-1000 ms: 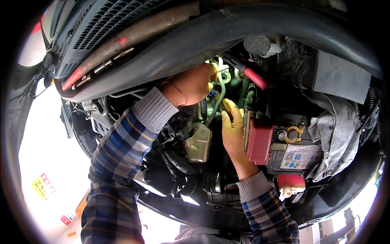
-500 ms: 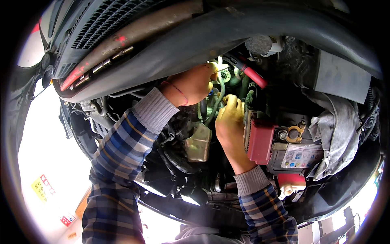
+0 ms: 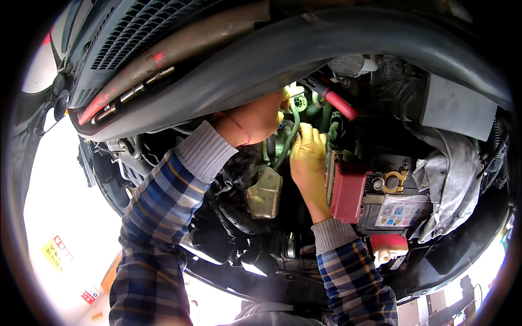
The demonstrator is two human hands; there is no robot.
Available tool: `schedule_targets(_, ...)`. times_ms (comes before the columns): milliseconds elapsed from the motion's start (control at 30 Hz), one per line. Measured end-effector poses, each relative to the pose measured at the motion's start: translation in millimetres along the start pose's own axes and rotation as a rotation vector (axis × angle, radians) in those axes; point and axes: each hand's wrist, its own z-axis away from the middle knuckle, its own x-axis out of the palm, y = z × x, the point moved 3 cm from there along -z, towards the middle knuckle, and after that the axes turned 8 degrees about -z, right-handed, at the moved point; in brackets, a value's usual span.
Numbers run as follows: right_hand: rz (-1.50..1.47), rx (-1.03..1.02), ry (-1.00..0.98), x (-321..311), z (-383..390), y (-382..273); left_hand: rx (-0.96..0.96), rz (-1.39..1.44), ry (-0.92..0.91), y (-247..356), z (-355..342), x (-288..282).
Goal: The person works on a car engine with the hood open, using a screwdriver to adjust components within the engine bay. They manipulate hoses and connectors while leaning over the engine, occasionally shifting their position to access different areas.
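Both hands reach deep into a car's engine bay. My left hand (image 3: pixel 255 118) is under the dark curved bar, its fingers curled by a brightly lit round part (image 3: pixel 298 101); what they grip is hidden. Just right of a bent rubber hose (image 3: pixel 292 133), my right hand (image 3: pixel 309 160) has its fingers bent downward into the gap. Those fingertips are out of sight, so whatever they pinch cannot be made out. A red-and-black stick-shaped tool (image 3: pixel 340 104) lies above the right hand. Below and between the hands is a tan metal shield (image 3: pixel 265 193).
The dark bar (image 3: pixel 217 89) arches over the bay and limits room above my left hand. A red terminal cover (image 3: pixel 348 190) stands close against my right wrist, with the battery (image 3: pixel 399 209) beside it. A grey rag (image 3: pixel 451 174) drapes over the battery's right side. A socket extension (image 3: pixel 130 95) rests at upper left.
My right hand has shifted slightly, its fingers now straighter and closer to the hose. My left hand stays in nearly the same place, a little further under the bar.
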Motion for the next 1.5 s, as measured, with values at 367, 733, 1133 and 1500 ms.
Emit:
schedule_targets(367, 0.082, 0.044, -0.098, 0, 0, 16, -0.007, 0.1, 0.001, -3, 1, 3)
schedule_targets(733, -0.025, 0.062, -0.054, 3, -4, 25, 0.037, 0.139, 0.051, -5, -1, 6)
schedule_targets(1133, -0.076, 0.003, -0.003, 11, -3, 32, 0.036, 0.084, 0.064, -6, 0, 6)
schedule_targets(1500, -0.053, -0.043, 0.022, 10, -2, 35, 0.019, 0.079, 0.086, 2, 0, -2)
